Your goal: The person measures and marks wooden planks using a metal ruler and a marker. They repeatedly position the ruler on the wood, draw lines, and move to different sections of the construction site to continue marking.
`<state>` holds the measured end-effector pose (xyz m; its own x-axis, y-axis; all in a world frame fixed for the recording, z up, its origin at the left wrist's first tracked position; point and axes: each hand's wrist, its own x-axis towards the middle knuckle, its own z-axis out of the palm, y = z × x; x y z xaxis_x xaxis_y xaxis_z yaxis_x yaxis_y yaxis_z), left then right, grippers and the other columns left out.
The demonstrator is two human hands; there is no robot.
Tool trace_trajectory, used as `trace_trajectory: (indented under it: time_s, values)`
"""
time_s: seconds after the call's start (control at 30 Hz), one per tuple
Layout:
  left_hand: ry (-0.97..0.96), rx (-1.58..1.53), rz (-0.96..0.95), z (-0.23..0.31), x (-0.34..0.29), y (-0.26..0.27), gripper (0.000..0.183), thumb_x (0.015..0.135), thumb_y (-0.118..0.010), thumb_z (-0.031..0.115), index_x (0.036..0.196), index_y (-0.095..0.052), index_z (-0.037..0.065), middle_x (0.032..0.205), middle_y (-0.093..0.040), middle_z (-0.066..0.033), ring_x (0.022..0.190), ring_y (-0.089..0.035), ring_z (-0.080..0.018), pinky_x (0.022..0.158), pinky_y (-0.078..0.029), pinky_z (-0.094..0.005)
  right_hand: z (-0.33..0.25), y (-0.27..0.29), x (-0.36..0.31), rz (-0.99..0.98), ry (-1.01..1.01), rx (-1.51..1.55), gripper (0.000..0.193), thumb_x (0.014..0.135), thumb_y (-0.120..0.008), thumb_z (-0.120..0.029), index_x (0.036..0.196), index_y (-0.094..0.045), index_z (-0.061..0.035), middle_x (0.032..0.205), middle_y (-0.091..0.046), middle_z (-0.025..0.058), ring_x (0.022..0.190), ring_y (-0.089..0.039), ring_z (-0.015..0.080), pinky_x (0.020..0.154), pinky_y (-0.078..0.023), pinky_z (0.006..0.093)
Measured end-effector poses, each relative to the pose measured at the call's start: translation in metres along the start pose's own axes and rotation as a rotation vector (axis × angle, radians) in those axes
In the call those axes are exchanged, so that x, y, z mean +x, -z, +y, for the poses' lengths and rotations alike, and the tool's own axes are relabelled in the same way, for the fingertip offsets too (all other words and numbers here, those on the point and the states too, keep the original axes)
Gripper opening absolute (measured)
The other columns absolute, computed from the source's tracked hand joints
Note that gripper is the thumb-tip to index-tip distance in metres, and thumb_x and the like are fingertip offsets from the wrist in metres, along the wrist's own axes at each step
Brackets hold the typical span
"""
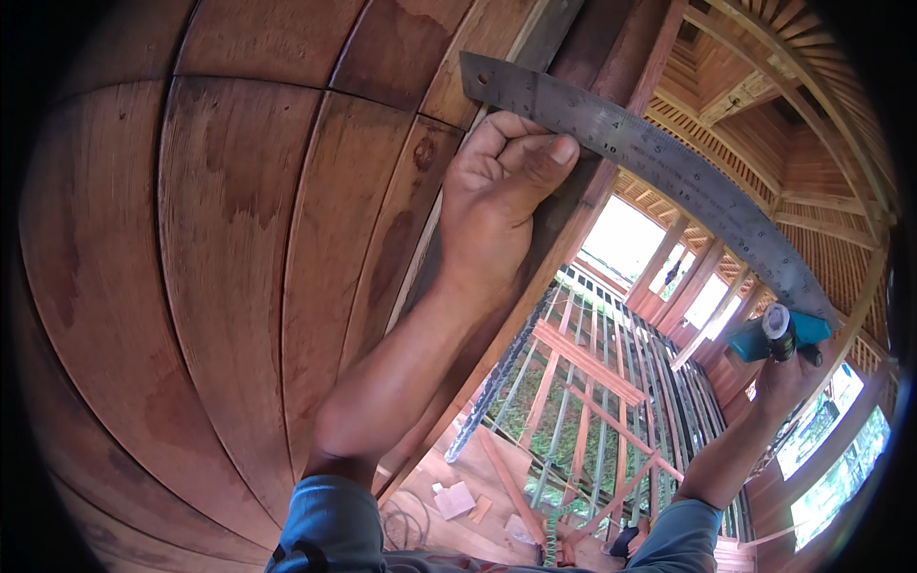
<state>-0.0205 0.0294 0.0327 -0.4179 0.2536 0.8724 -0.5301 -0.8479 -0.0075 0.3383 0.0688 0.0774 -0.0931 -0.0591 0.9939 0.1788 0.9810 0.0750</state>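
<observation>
A long steel ruler [650,143] with graduated edges and a hole near its left end lies across the upright wooden frame edge [564,229], slanting down to the right. My left hand [497,191] is closed at the ruler's lower edge near the left end, with thumb and curled fingers against it. At the ruler's right end, my right hand [785,382] is raised and closed around a teal piece [810,328] and a dark tube with a pale round end [778,329]. I cannot make out whether the teal piece is joined to the ruler.
Reddish wooden wall planks [229,191] fill the left side. Below right, loose boards [587,363] lie across metal floor bars [650,439] above grass. A green coiled hose [551,540] and offcuts [454,499] are on the floor. Wooden roof beams [764,143] rise at upper right.
</observation>
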Motion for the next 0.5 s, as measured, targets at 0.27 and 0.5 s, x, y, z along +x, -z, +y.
trace_trajectory:
  time_s: [0.27, 0.5]
  values:
    - [-0.075, 0.050, -0.043, 0.002, -0.001, -0.002, 0.025, 0.097, -0.070, 0.001, 0.118, -0.059, -0.004, 0.116, -0.070, -0.0130, 0.107, -0.066, -0.0135, 0.096, -0.052, -0.0262, 0.003, -0.003, 0.002, 0.004, -0.002, 0.065, 0.030, 0.086, -0.080, -0.013, 0.110, -0.069, 0.0029, 0.103, -0.070, 0.0056, 0.091, -0.066, 0.0141, 0.085, -0.053, 0.0291]
    - [0.018, 0.049, 0.030, -0.001, -0.010, -0.008, 0.023, 0.101, -0.063, 0.002, 0.123, -0.060, -0.003, 0.116, -0.069, -0.0107, 0.107, -0.064, -0.0127, 0.095, -0.053, -0.0255, 0.000, -0.003, 0.007, 0.026, 0.005, -0.045, 0.020, 0.084, -0.080, -0.010, 0.099, -0.071, 0.0002, 0.098, -0.070, 0.0031, 0.086, -0.062, 0.0118, 0.082, -0.048, 0.0274]
